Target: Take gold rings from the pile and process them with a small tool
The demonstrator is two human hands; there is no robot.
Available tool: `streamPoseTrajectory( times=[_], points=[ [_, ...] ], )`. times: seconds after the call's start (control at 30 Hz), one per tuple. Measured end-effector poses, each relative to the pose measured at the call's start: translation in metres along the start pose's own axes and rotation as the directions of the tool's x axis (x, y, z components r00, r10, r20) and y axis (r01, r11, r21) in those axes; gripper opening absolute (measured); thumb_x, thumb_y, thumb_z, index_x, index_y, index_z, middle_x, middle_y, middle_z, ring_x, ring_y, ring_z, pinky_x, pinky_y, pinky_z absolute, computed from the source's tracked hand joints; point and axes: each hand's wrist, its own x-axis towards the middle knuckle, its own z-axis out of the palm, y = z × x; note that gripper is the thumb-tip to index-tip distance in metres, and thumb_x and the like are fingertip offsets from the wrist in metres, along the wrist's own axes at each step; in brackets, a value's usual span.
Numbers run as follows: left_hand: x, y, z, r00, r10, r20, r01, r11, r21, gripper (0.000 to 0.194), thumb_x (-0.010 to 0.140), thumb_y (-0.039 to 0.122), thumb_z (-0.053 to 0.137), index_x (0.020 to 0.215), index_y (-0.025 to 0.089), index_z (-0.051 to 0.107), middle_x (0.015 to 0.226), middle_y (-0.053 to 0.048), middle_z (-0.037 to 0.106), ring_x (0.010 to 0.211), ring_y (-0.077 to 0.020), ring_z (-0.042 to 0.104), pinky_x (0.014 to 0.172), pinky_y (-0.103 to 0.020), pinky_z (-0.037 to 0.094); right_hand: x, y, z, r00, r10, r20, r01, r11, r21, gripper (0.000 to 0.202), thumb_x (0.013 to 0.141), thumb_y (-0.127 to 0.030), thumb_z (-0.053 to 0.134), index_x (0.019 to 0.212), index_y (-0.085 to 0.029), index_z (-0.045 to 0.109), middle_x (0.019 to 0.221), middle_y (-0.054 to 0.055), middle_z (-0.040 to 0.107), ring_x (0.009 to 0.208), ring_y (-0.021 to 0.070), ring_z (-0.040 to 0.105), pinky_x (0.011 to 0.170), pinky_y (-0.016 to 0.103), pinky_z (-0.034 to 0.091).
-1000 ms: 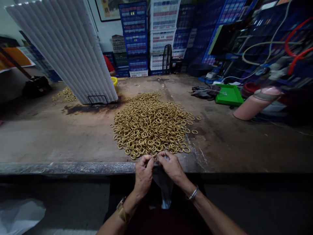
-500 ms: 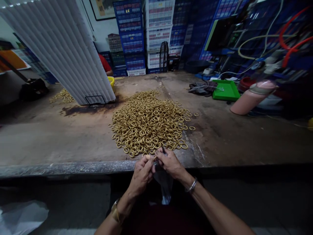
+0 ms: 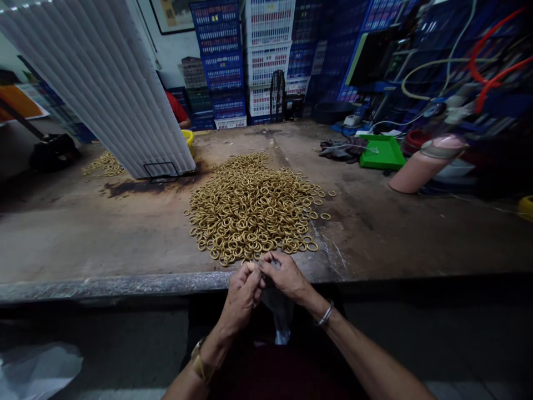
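Observation:
A large heap of gold-coloured rings lies on the worktable in front of me. At its near edge, just above the table's front rim, both my hands meet fingertip to fingertip. My left hand is closed in a pinch, and the gold-coloured ring it holds is almost wholly hidden by the fingers. My right hand is closed too, with bent fingers around a slim dark tool that barely shows. Beneath the hands hangs a pale plastic sheet or bag.
A tilted corrugated white panel stands at left by a smaller ring pile. To the right are a green tray and a pink bottle. Stacked crates line the back, near a person's red sleeve.
My right hand has shifted slightly left, closer against the left fingertips. The ring between the hands and the dark tool's tip, plainer before, are now mostly covered. The view has turned slightly.

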Motion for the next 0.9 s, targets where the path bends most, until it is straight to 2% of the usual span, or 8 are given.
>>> streamPoseTrajectory(
  times=[0.13, 0.23, 0.33, 0.4, 0.5, 0.73, 0.83, 0.9],
  points=[
    [-0.001, 0.001, 0.001, 1.000, -0.020, 0.015, 0.021, 0.999, -0.049, 0.031, 0.076, 0.046, 0.053, 0.070, 0.017, 0.046, 0.053, 0.007, 0.038, 0.038, -0.0022, 0.025, 0.038, -0.015, 0.020, 0.002, 0.003, -0.003, 0.997, 0.065, -0.035, -0.064, 0.997, 0.041, 0.023, 0.076, -0.036, 0.047, 0.067, -0.017, 0.054, 0.050, -0.005, 0.045, 0.045, 0.0077, 0.038, 0.047, 0.020, 0.032],
    [0.000, 0.002, 0.002, 1.000, -0.021, -0.004, 0.021, 0.998, -0.065, 0.029, 0.076, 0.046, 0.053, 0.074, 0.018, 0.047, 0.056, 0.006, 0.042, 0.038, -0.0022, 0.027, 0.037, -0.015, 0.020, 0.000, 0.006, -0.007, 0.990, -0.044, -0.135, 0.020, 0.984, -0.179, 0.021, 0.078, -0.031, 0.044, 0.066, -0.017, 0.054, 0.055, -0.002, 0.050, 0.052, 0.0095, 0.043, 0.052, 0.020, 0.034],
    [0.001, 0.002, 0.002, 0.999, 0.003, -0.040, -0.004, 1.000, -0.025, 0.029, 0.076, 0.046, 0.053, 0.075, 0.017, 0.048, 0.058, 0.006, 0.044, 0.039, -0.0023, 0.029, 0.037, -0.015, 0.021, -0.006, 0.010, -0.011, 0.984, -0.176, 0.008, 0.160, 0.877, -0.452, 0.016, 0.078, -0.022, 0.043, 0.070, -0.018, 0.056, 0.062, 0.000, 0.056, 0.058, 0.0111, 0.048, 0.058, 0.021, 0.034],
    [0.001, 0.002, 0.001, 0.999, 0.014, -0.052, -0.014, 1.000, 0.005, 0.030, 0.076, 0.046, 0.053, 0.073, 0.017, 0.048, 0.058, 0.005, 0.044, 0.039, -0.0025, 0.029, 0.037, -0.015, 0.022, -0.010, 0.011, -0.011, 0.975, -0.183, 0.129, 0.224, 0.806, -0.547, 0.014, 0.075, -0.015, 0.043, 0.073, -0.018, 0.056, 0.064, 0.001, 0.058, 0.059, 0.0117, 0.050, 0.059, 0.021, 0.033],
    [0.002, 0.002, 0.001, 0.998, 0.021, -0.055, -0.020, 1.000, 0.023, 0.032, 0.075, 0.047, 0.053, 0.071, 0.016, 0.047, 0.056, 0.005, 0.043, 0.039, -0.0027, 0.029, 0.038, -0.015, 0.021, -0.014, 0.009, -0.009, 0.966, -0.163, 0.199, 0.253, 0.742, -0.621, 0.017, 0.070, -0.010, 0.042, 0.075, -0.018, 0.055, 0.068, 0.002, 0.061, 0.063, 0.0132, 0.052, 0.060, 0.021, 0.032],
    [0.000, 0.001, 0.000, 0.998, 0.038, -0.054, -0.035, 0.998, 0.046, 0.031, 0.078, 0.045, 0.051, 0.067, 0.017, 0.044, 0.049, 0.008, 0.036, 0.038, -0.0026, 0.027, 0.037, -0.015, 0.021, -0.011, 0.007, -0.005, 0.983, -0.086, 0.162, 0.180, 0.635, -0.751, 0.017, 0.072, -0.013, 0.042, 0.080, -0.019, 0.055, 0.070, 0.003, 0.062, 0.063, 0.0141, 0.054, 0.057, 0.023, 0.028],
    [-0.009, 0.004, 0.000, 1.000, -0.022, -0.001, 0.022, 1.000, 0.002, 0.029, 0.077, 0.044, 0.053, 0.069, 0.017, 0.046, 0.050, 0.007, 0.039, 0.036, -0.0023, 0.027, 0.035, -0.015, 0.022, -0.002, 0.014, -0.013, 0.999, -0.017, 0.030, 0.034, 0.572, -0.820, 0.018, 0.072, -0.014, 0.043, 0.083, -0.019, 0.057, 0.072, 0.004, 0.063, 0.065, 0.0147, 0.054, 0.056, 0.024, 0.026],
    [-0.014, 0.006, -0.001, 0.997, -0.050, 0.050, 0.054, 0.996, -0.077, 0.027, 0.076, 0.043, 0.055, 0.073, 0.018, 0.048, 0.053, 0.007, 0.043, 0.036, -0.0024, 0.029, 0.035, -0.015, 0.024, 0.005, 0.020, -0.020, 0.998, -0.024, -0.062, -0.039, 0.545, -0.838, 0.017, 0.074, -0.016, 0.043, 0.085, -0.019, 0.057, 0.073, 0.004, 0.063, 0.065, 0.0147, 0.055, 0.056, 0.024, 0.026]
  ],
)
